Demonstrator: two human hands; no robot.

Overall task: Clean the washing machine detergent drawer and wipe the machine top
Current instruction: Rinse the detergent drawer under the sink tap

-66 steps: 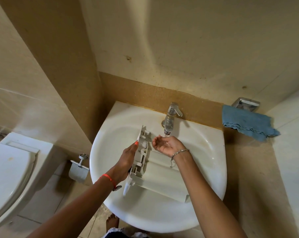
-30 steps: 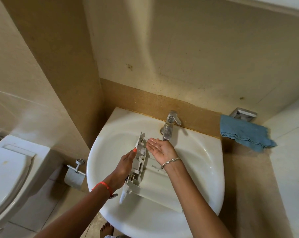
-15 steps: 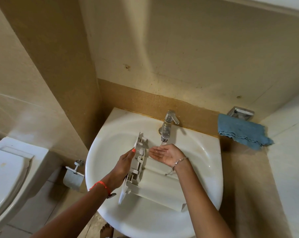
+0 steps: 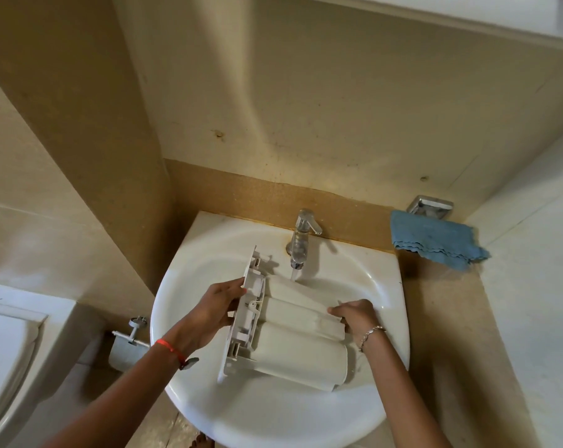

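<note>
1. Head view showed the detergent drawer (image 4: 293, 344) held over the sink (image 4: 209, 250), its front panel toward the left
2. The left hand (image 4: 212, 313) gripped the front panel and the right hand (image 4: 354, 318) curled over the drawer's rear end, the hands apart
3. Water ran from the tap (image 4: 301, 240) onto the drawer's far edge
4. A blue cloth (image 4: 435, 240) hung at the right
</note>
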